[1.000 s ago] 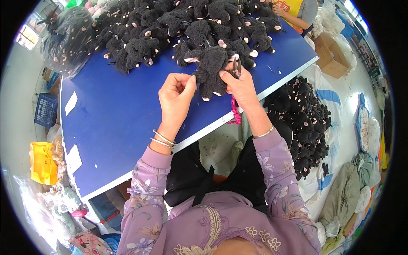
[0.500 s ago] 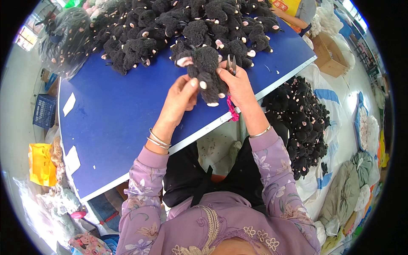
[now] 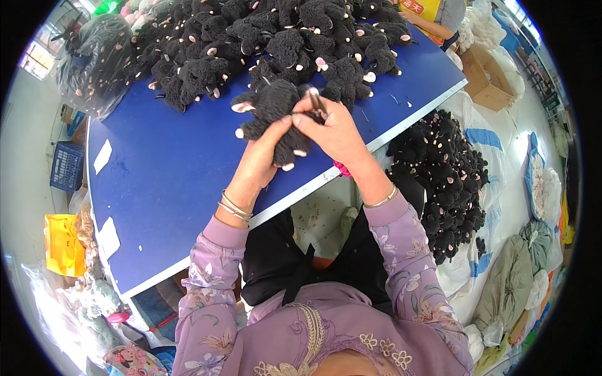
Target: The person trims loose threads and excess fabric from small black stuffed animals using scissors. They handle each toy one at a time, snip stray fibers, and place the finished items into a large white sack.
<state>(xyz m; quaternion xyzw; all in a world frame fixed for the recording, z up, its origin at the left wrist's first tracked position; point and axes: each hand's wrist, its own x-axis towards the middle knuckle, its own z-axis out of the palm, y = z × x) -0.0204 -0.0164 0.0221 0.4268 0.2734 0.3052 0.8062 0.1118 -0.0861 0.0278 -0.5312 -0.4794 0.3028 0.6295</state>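
Observation:
A black fluffy plush toy [image 3: 276, 103] with pale pink ears and whitish paw tips is up over the near edge of the table. My left hand [image 3: 260, 156] is closed around its body, thumb pressed on the front. In my right hand [image 3: 335, 133] is a pair of scissors [image 3: 319, 106]; the blades stick up past the fingers and a pink-wrapped handle [image 3: 342, 168] shows below the palm. The right thumb and fingertips also meet the toy's side beside my left thumb. What they pinch there is too small to make out.
A heap of similar black plush toys [image 3: 207, 75] covers the far part of the blue table [image 3: 169, 182]. More lie piled [image 3: 448, 182] on white sheeting at the right. A stuffed clear bag [image 3: 97, 66] stands far left, a cardboard box [image 3: 486, 78] far right, near another person's arm [image 3: 433, 26].
The plush toy has shifted left and turned, its head tilting left. My right hand has moved in beside my left thumb, and the scissors have tilted.

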